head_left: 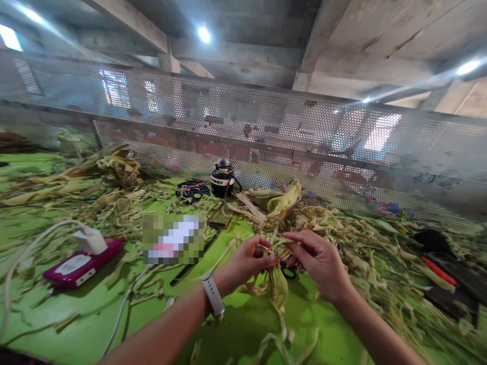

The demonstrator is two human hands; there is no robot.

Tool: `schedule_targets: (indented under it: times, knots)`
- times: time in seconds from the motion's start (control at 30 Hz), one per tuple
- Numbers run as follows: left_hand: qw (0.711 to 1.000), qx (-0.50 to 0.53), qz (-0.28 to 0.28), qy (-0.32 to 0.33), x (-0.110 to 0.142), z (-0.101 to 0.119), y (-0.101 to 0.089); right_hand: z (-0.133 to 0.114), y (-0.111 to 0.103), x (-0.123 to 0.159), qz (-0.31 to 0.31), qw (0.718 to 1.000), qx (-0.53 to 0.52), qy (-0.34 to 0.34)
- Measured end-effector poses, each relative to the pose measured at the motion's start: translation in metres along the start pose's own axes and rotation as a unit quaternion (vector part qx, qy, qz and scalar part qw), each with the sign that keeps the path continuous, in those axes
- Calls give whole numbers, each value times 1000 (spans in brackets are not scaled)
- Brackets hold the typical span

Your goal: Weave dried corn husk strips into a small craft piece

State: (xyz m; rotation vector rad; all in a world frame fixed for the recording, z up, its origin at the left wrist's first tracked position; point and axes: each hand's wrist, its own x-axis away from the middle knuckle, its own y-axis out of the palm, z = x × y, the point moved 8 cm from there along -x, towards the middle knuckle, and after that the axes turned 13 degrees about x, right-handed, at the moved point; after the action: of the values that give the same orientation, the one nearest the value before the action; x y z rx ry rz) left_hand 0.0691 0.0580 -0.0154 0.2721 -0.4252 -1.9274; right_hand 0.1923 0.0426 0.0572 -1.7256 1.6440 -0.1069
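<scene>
Left hand: its thumb and fingers (262,261) are pinched closed on the pale husk strips (279,291), just above the table (148,329).
Right hand (323,266): thumb and fingertips are also drawn together, on a thin end of the same strips; the exact grip is hard to make out.
Husk strips: between the two hands, with loose tails trailing down toward the wearer.
Tearing: a sharp or uneven pull could split the thin, dry-looking strips.
Slipping: with only fingertips gripping, a narrow end might slide out.
Black loop (289,272): it lies close under the right hand, perhaps a scissor handle, and could snag a tail.
White cable (117,317): it runs near the left forearm, which might drag it.
Husk heap (365,258): crowds the right side, so loose pieces could get mixed in.
Farther off: purple power bank (85,263) to the left; black bottle (222,185) ahead, before the perforated screen (262,111).
</scene>
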Motion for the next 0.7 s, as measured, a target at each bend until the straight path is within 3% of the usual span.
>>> schedule_targets:
  times: [0.17,0.4,0.53,0.7]
  knots:
    - [1000,-21,-10,-7,0,-4,0,2,2,1,-43,998,-23,47]
    - [1000,-13,-27,-8,-2,-8,4,-13,12,6,-168,983,-67,15]
    - [999,0,-43,-4,-3,-9,6,-3,12,5,-154,978,-110,83]
    - [999,-32,-19,-30,-1,-11,2,5,7,4,-114,974,-153,124]
